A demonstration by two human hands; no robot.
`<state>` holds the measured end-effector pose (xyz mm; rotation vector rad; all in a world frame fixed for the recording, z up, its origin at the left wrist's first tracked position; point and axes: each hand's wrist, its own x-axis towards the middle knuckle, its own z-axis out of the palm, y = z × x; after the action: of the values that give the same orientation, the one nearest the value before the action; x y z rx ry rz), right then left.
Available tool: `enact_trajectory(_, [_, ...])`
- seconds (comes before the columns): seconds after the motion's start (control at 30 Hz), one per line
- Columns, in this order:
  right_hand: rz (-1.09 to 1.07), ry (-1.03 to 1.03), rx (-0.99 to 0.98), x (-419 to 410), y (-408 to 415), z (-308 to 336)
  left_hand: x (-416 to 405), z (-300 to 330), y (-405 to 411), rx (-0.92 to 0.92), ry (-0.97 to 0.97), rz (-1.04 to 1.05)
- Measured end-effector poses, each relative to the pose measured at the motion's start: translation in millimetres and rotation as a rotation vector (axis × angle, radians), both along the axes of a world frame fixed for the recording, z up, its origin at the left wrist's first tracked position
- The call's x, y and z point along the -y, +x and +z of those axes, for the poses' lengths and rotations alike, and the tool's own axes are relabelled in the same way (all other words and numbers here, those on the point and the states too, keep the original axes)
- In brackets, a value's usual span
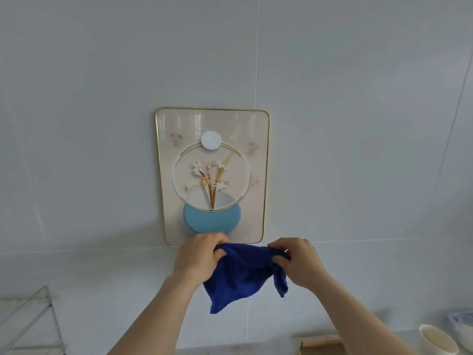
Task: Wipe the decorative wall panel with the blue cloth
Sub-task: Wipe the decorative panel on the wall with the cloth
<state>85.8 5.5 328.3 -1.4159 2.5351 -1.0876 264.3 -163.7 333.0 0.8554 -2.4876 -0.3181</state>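
Note:
A decorative wall panel point(212, 175) with a thin gold frame hangs on the pale tiled wall; it shows white flowers in a gold ring above a light blue bowl shape. Just below its lower edge I hold a dark blue cloth point(243, 275) stretched between both hands. My left hand point(198, 254) pinches the cloth's upper left corner and overlaps the panel's bottom edge. My right hand point(298, 262) grips the upper right corner. The rest of the cloth hangs loose in a point, apart from the panel's face.
A wire rack point(30, 321) stands at the lower left. At the lower right are a white bowl point(436, 340), a pale container point(463, 326) behind it, and a wooden board edge point(320, 343). Grey wall tiles surround the panel.

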Motion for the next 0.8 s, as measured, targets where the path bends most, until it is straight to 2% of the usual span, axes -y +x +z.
enact_trajectory(0.17, [-0.014, -0.13, 0.086, 11.0, 6.6, 16.9, 4.7, 21.5, 4.4, -0.119, 0.092, -0.002])
enact_trajectory(0.3, [-0.008, -0.43, 0.429, 16.8, 18.6, 32.4, 4.7, 40.4, -3.9, -0.334, 0.298, -0.017])
enact_trajectory(0.43, [0.132, -0.653, 0.742, 21.1, 26.7, 45.7, -3.3, 57.7, -18.5, -0.553, 0.495, -0.099])
enact_trajectory(0.6, [0.157, -0.792, 0.967, 35.9, 36.6, 59.9, -27.0, 77.4, -37.6, -0.786, 0.689, -0.184])
enact_trajectory(0.7, [0.135, -0.835, 1.221, 44.3, 45.9, 70.1, -36.3, 82.1, -49.8, -0.881, 0.755, -0.203])
enact_trajectory(0.8, [0.241, -0.845, 1.359, 49.1, 50.0, 76.0, -40.0, 84.7, -58.4, -0.943, 0.806, -0.221])
